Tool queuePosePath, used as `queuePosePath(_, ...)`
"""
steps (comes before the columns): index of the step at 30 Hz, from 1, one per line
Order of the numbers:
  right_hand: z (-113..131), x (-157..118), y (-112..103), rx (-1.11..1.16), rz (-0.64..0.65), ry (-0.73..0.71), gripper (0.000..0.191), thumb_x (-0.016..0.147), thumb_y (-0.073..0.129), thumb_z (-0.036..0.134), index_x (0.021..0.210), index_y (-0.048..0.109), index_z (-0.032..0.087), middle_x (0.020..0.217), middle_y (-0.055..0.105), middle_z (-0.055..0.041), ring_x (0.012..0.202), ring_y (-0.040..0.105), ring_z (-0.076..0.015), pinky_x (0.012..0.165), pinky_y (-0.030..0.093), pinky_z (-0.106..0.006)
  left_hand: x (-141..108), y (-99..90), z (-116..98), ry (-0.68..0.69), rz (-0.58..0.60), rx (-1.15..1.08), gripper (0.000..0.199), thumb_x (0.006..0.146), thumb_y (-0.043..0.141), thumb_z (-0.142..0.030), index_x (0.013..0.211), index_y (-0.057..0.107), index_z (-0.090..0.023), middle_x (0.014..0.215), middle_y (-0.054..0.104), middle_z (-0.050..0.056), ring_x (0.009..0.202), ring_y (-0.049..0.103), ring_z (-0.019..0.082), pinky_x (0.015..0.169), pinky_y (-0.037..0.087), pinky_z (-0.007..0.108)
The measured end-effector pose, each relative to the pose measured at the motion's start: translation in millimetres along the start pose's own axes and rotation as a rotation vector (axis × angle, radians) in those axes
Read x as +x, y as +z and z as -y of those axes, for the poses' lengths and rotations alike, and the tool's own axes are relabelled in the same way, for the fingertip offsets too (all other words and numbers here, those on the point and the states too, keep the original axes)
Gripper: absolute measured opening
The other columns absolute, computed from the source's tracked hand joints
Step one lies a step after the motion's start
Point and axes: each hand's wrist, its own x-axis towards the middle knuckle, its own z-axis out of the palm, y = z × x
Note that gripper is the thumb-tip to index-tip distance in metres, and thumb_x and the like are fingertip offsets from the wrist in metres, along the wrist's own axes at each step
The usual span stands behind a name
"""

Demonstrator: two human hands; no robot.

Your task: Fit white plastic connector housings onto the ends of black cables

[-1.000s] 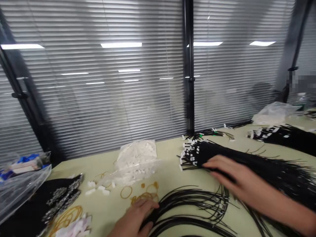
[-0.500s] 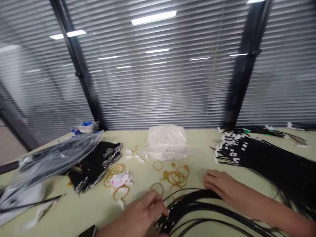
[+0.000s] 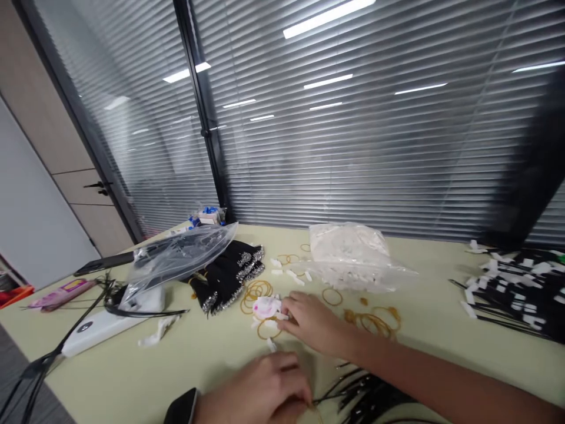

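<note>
On my pale yellow-green surface (image 3: 110, 383), I see black cables (image 3: 367, 396) toward the near edge, amber rubber bands (image 3: 374, 324), white connectors (image 3: 541, 269), a pink packet (image 3: 68, 293) by the left edge, and grey-striped blinds (image 3: 353, 159) beyond the far edge.

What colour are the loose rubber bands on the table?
The rubber bands are amber-yellow, best seen in the head view.

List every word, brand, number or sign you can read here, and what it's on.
None can be read.
Pink packet, left on the table: any print too small and blurred.
White box: dark round mark, no legible lettering.
Pink-marked white scrap by the right hand: no letters discernible.
</note>
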Motion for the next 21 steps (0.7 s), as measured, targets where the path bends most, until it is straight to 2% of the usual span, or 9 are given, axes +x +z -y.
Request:
queuePosePath(4, -3, 16, 8, 0.045, 0.012, 0.048, 0.021, 0.084, 0.048, 0.029, 0.078, 0.054, 0.009, 0.077, 0.052, -0.0013, 0.074, 0.048, -0.0079, 0.073, 0.041, -0.025, -14, -0.4, 17, 0.0, -0.032, -0.044, 0.019, 0.085, 0.038, -0.019, 0.088, 0.057, -0.019, 0.086, 0.058, 0.003, 0.079, 0.055, 0.01, 0.069, 0.043, 0.019)
queuePosePath(8, -17, 8, -7, 0.128, -0.011, 0.127, 0.014, 0.081, 0.051, 0.024, 0.077, 0.053, 0.01, 0.07, 0.051, 0.0009, 0.063, 0.045, -0.006, 0.063, 0.038, -0.021, -28, -20.3, 42, -0.111, -0.155, -0.135, 0.027, 0.088, 0.031, -0.025, 0.088, 0.056, -0.018, 0.085, 0.056, 0.004, 0.079, 0.053, 0.011, 0.073, 0.043, 0.021)
queuePosePath(9, -21, 3, -12, 0.154, -0.028, 0.149, 0.012, 0.08, 0.051, 0.023, 0.078, 0.053, 0.011, 0.068, 0.051, 0.0011, 0.061, 0.045, -0.006, 0.06, 0.036, -0.02, -29, -27.7, 47, -0.13, -0.16, -0.16, 0.027, 0.088, 0.03, -0.025, 0.09, 0.056, -0.018, 0.086, 0.056, 0.004, 0.081, 0.053, 0.011, 0.074, 0.044, 0.021)
queuePosePath(12, -28, -15, -28, 0.235, -0.101, 0.206, 0.013, 0.082, 0.047, 0.025, 0.079, 0.053, 0.014, 0.068, 0.053, 0.0007, 0.062, 0.046, -0.0071, 0.059, 0.034, -0.019, -27, -46.7, 55, -0.095, -0.077, -0.209, 0.028, 0.087, 0.031, -0.025, 0.099, 0.056, -0.02, 0.098, 0.056, 0.005, 0.092, 0.052, 0.011, 0.084, 0.043, 0.023)
queuePosePath(13, -28, -23, -32, 0.261, -0.129, 0.218, 0.015, 0.083, 0.045, 0.027, 0.079, 0.052, 0.015, 0.071, 0.054, 0.0002, 0.065, 0.047, -0.0076, 0.06, 0.034, -0.02, -23, -50.0, 54, -0.084, -0.086, -0.205, 0.027, 0.087, 0.034, -0.026, 0.102, 0.056, -0.022, 0.103, 0.055, 0.005, 0.098, 0.05, 0.012, 0.089, 0.042, 0.024)
queuePosePath(16, -20, -48, -41, 0.343, -0.181, 0.222, 0.018, 0.084, 0.044, 0.033, 0.083, 0.052, 0.017, 0.082, 0.056, 0.0001, 0.075, 0.05, -0.0075, 0.065, 0.038, -0.019, -5, -46.9, 41, -0.16, -0.245, -0.292, 0.027, 0.085, 0.038, -0.028, 0.107, 0.054, -0.026, 0.113, 0.052, 0.003, 0.107, 0.047, 0.013, 0.096, 0.038, 0.028)
queuePosePath(17, -16, -55, -43, 0.372, -0.18, 0.215, 0.018, 0.083, 0.046, 0.035, 0.083, 0.053, 0.018, 0.084, 0.057, 0.0006, 0.076, 0.051, -0.0069, 0.066, 0.039, -0.018, 3, -42.5, 33, -0.211, -0.277, -0.378, 0.026, 0.084, 0.04, -0.031, 0.106, 0.054, -0.025, 0.111, 0.053, 0.003, 0.105, 0.049, 0.012, 0.095, 0.04, 0.028)
queuePosePath(19, -9, -68, -42, 0.425, -0.162, 0.201, 0.02, 0.082, 0.049, 0.038, 0.083, 0.054, 0.019, 0.082, 0.057, 0.0015, 0.074, 0.052, -0.0059, 0.064, 0.04, -0.016, 22, -31.9, 16, -0.275, -0.267, -0.66, 0.03, 0.079, 0.05, -0.037, 0.105, 0.052, -0.022, 0.104, 0.057, 0.003, 0.097, 0.054, 0.011, 0.082, 0.047, 0.023)
queuePosePath(21, -6, -79, -41, 0.46, -0.148, 0.198, 0.023, 0.082, 0.048, 0.04, 0.082, 0.053, 0.018, 0.079, 0.057, 0.0018, 0.073, 0.052, -0.0054, 0.063, 0.04, -0.015, 40, -22.7, 1, -0.291, -0.274, -0.79, 0.026, 0.078, 0.051, -0.039, 0.091, 0.057, -0.017, 0.087, 0.062, 0.003, 0.083, 0.057, 0.01, 0.07, 0.047, 0.019)
